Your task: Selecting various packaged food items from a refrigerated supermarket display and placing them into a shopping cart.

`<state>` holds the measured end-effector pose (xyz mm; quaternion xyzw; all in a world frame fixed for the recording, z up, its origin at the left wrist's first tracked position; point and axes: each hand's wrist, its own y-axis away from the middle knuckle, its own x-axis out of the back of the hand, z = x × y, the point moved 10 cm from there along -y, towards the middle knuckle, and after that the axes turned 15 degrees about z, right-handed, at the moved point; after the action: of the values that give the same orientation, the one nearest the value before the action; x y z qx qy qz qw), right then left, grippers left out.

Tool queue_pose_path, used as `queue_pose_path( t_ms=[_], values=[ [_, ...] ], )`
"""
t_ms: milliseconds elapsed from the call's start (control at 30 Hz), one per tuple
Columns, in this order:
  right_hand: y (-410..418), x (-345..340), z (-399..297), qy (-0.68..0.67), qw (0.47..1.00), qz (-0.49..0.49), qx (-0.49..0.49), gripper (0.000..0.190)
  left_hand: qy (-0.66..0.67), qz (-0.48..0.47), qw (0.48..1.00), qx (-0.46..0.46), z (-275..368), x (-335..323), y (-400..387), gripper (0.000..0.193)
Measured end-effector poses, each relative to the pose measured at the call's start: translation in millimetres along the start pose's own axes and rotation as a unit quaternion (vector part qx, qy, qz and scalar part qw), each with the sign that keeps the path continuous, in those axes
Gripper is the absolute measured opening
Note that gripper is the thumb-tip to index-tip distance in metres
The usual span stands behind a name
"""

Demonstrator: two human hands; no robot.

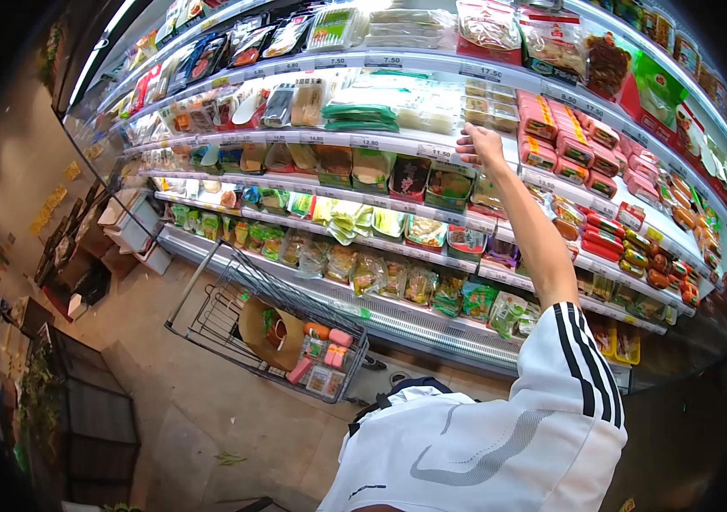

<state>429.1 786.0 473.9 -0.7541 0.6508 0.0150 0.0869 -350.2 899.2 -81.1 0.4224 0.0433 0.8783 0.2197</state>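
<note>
My right hand [480, 146] is stretched out to a refrigerated shelf, its fingers partly curled just below the small clear plastic food boxes [491, 102]. Whether the fingertips touch a box, I cannot tell. Pink packaged sausages [555, 134] lie in stacks to the right of the hand. White packs [424, 105] and green-edged flat packs [360, 116] sit to its left on the same shelf. My left hand is out of view. A metal shopping cart [210, 326] stands below, holding a brown paper bag [251, 320], pink packs [336, 355] and clear boxes [325, 381].
Shelf edges with price tags [363, 142] curve across the view. Bagged vegetables [370, 275] line the lowest shelf above a metal grille [415, 320]. White bins [130, 221] and cardboard boxes stand at the left. A dark crate-like stand [98, 409] is at lower left. A leaf scrap [230, 458] lies on the floor.
</note>
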Motion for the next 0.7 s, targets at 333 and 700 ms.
queue_pose_path(
  t_ms=[333, 700],
  values=[
    [-69.4, -17.6, 4.8, 0.091, 0.995, -0.019, -0.017, 0.053, 0.026, 0.02, 0.999, 0.04, 18.5, -7.4, -41.9, 0.033],
    [-80.7, -27.1, 26.3, 0.119, 0.98, -0.11, -0.12, 0.039, 0.053, 0.008, 0.994, 0.092, 43.9, -42.9, -61.7, 0.031]
  ],
)
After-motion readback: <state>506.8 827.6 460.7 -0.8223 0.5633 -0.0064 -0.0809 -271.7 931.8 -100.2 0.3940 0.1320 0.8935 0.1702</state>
